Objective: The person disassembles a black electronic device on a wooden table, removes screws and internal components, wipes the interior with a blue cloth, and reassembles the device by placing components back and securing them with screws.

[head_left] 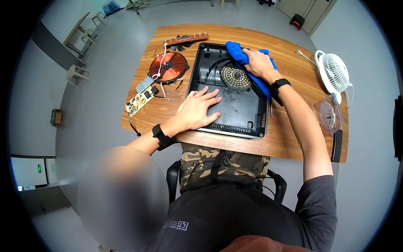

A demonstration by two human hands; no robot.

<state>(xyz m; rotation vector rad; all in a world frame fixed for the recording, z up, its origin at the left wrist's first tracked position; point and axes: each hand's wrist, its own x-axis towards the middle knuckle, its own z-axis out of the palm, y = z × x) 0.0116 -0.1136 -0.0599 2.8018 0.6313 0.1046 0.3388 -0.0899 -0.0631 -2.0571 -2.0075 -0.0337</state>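
Observation:
A black plastic housing, the shell of an induction cooker, lies on the table with its inner side up and a round vent grille in it. My left hand rests on its near left part, palm down with fingers spread. At the far right corner of the housing, my right hand is closed on a blue cloth. Part of the cloth hangs down along the housing's right edge. Beside the housing's left edge lie several small screws.
Left on the wooden table are a copper coil, a circuit board with a heat sink, and a strip board over a black fan. A white fan and a clear plastic piece stand at the right edge.

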